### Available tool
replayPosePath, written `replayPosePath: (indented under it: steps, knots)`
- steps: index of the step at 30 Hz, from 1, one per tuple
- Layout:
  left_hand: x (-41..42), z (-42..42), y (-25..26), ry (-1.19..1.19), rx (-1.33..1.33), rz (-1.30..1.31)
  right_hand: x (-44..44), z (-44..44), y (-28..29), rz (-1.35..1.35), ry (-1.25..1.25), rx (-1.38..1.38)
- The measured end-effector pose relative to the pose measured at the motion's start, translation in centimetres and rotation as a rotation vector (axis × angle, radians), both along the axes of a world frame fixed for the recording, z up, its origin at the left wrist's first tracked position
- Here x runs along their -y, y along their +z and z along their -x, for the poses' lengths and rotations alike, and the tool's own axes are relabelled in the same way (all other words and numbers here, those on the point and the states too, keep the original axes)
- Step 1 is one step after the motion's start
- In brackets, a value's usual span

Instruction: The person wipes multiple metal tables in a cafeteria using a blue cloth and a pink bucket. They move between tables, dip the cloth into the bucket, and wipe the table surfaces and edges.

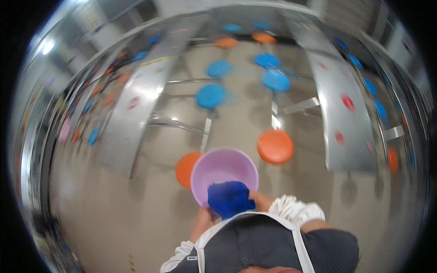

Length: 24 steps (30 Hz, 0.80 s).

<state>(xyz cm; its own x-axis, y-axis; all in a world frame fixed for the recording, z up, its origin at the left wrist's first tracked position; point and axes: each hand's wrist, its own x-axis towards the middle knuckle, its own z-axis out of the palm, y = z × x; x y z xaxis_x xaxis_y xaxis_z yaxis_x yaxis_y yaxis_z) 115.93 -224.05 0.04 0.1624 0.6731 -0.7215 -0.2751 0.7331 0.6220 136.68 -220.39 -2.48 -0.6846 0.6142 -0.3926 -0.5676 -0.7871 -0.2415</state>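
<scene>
A lilac plastic basin (225,160) is held up before my body, its opening towards me. My left hand (207,215) grips the near left part of its rim. Bunched at the near side of the basin is a dark blue cloth (229,198), which covers part of the rim and the inside. My right hand (261,200) is at the cloth's right edge, close to the basin's rim. Its fingers are hidden, so whether it grips the cloth, the rim or both does not show.
Long metal tables stand on the left (126,116) and right (344,112), with an aisle of tan floor (239,119) between. Fixed round stools line it, among them an orange stool (275,146), another orange stool (186,170) partly behind the basin, and a blue stool (210,96).
</scene>
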Motion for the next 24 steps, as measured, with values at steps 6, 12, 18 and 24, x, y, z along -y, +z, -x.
replayPosePath:
  steps: [6,12,18,24]
  knots:
    - [1.0,-4.7,-0.6,-0.221,-0.115,0.144,8.9,-3.8,-1.8,0.033,-0.416,-0.002]
    - [1.9,-7.0,-9.6,-0.325,0.101,0.180,18.2,-8.0,-4.5,0.159,-0.951,0.055]
    - [0.0,-11.2,-14.8,-0.678,0.100,0.240,25.7,-16.2,-4.3,0.255,-1.470,0.237]
    - [-2.4,-20.5,-16.3,-0.772,0.016,0.144,28.3,-34.3,-3.7,0.185,-1.828,0.372]
